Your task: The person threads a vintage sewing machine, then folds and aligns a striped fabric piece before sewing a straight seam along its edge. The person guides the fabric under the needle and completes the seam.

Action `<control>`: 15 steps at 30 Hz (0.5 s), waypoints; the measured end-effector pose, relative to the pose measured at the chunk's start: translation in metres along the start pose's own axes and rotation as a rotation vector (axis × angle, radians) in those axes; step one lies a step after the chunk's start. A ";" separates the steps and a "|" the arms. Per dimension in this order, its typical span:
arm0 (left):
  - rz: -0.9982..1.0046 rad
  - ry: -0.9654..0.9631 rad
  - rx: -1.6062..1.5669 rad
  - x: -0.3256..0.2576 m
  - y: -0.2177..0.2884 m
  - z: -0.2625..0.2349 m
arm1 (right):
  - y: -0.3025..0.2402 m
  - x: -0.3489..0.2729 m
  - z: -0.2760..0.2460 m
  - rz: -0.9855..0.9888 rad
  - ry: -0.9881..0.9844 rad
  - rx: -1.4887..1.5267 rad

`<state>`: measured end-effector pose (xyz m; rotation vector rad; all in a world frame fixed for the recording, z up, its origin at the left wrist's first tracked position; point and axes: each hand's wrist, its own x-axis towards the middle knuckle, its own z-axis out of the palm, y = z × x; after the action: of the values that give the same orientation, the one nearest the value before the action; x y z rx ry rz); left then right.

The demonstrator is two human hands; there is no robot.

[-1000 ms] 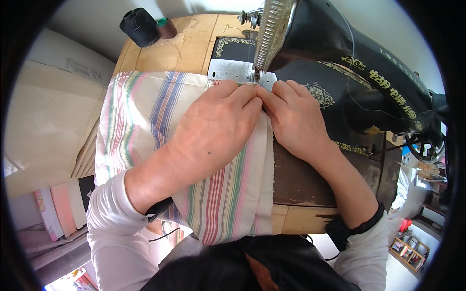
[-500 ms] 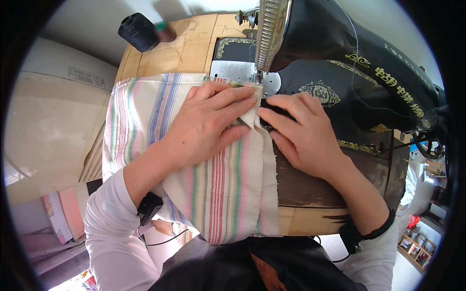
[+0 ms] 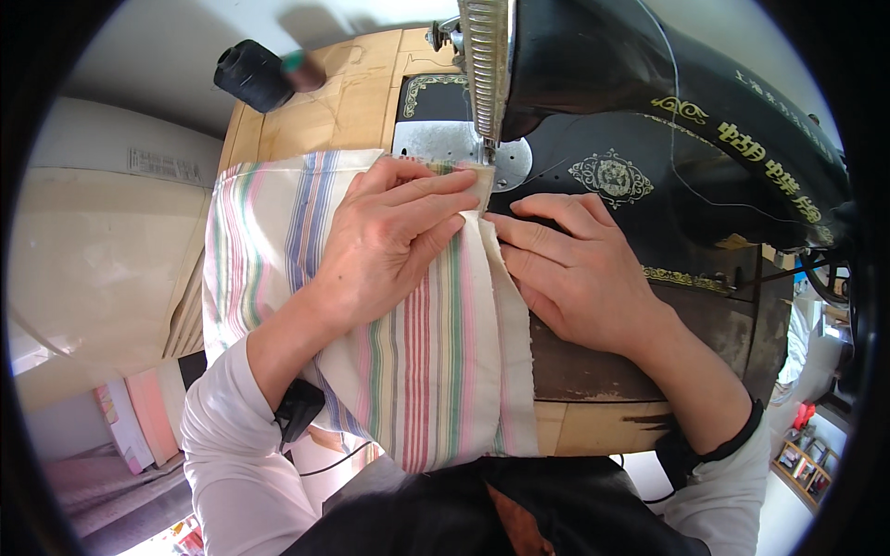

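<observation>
A striped cloth in white, pink, green, blue and red lies over the front of the sewing machine table, its top edge by the presser foot. My left hand rests on the cloth, fingers stretched together toward the presser foot. Its thumb is drawn in against a folded edge, closed on the cloth. My right hand lies at the cloth's raw right edge. Its fingers are stretched and apart, with the tips touching that edge. The left hand covers part of the fold.
The black sewing machine with gold ornament arches over the right side. A black thread cone and a smaller brownish spool stand at the back left of the wooden table. A cream panel stands at left.
My left thumb has drawn up toward its fingers at the fold. The pale folded corner near my right fingers now lies flatter. My right hand has shifted slightly down along the edge.
</observation>
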<state>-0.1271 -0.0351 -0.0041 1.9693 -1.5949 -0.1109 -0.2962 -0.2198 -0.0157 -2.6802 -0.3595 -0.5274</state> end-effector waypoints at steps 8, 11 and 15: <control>0.009 -0.018 0.024 0.000 0.001 -0.001 | 0.000 0.001 -0.002 0.097 0.069 0.089; 0.031 0.005 0.067 0.000 0.003 0.001 | -0.002 0.002 -0.002 0.073 -0.026 0.041; 0.045 0.033 0.120 0.000 0.004 0.003 | -0.003 0.003 -0.003 0.059 -0.025 0.044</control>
<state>-0.1318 -0.0369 -0.0047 2.0132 -1.6576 0.0356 -0.2956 -0.2179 -0.0116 -2.6481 -0.2953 -0.4629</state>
